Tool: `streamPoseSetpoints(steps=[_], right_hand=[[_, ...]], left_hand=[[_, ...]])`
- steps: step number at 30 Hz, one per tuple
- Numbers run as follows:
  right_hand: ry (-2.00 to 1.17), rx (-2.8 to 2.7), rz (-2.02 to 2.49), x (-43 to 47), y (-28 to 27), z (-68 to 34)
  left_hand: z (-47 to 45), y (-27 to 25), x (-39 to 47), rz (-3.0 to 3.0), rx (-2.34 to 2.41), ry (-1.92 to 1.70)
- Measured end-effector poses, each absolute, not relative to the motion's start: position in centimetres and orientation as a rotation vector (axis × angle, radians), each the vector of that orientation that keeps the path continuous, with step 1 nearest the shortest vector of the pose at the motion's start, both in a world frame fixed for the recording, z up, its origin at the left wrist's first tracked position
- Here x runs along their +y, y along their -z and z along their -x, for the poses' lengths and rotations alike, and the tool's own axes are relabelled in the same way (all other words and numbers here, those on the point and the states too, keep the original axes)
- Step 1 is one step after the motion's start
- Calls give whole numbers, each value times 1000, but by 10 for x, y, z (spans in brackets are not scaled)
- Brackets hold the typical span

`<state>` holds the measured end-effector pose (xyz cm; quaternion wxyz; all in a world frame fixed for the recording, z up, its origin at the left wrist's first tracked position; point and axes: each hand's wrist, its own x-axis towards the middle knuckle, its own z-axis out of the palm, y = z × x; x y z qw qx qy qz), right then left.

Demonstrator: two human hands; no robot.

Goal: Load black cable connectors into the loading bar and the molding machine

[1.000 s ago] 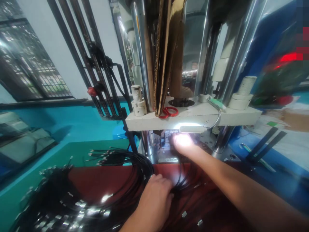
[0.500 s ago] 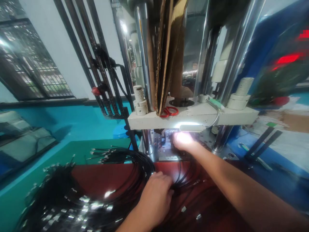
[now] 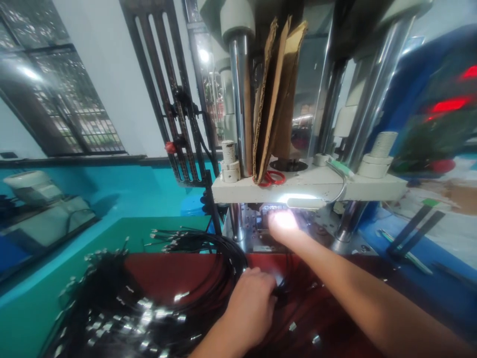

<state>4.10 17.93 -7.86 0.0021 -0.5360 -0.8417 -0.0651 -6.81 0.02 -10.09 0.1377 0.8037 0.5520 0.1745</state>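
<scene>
My left hand [image 3: 253, 301] is low over the dark red tabletop, fingers curled round black cables [image 3: 283, 292] that show just past the fingertips. Beside it, a thick bundle of black cables [image 3: 233, 251] bends away to the left, with metal ends. My right hand [image 3: 282, 223] reaches under the press's pale plate [image 3: 309, 191], at a metal fixture [image 3: 265, 211] on the bed. Glare from the lamp [image 3: 305, 203] washes out that hand, so its fingers and anything in them cannot be made out.
A large heap of black cables with shiny ends [image 3: 122, 308] covers the left of the table. Red-handled scissors [image 3: 274, 178] and cardboard sheets [image 3: 278, 109] rest on the plate between steel columns. Small metal pieces [image 3: 316, 339] lie in front. Tools [image 3: 410, 253] lie on a blue surface at right.
The camera view has shifted, putting the scene further right. Against the press, my right hand is slightly further left, over the fixture. Cables that hung between my hands no longer show clearly.
</scene>
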Motion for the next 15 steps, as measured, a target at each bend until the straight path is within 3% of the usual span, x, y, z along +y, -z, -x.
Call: streamPoseSetpoints(steps=[7, 15], right_hand=[[150, -2703, 1697, 185, 71, -42], [26, -2571, 1700, 182, 57, -44]], left_hand=[[70, 101, 1, -2309, 1568, -501], [74, 59, 17, -2335, 1365, -891]])
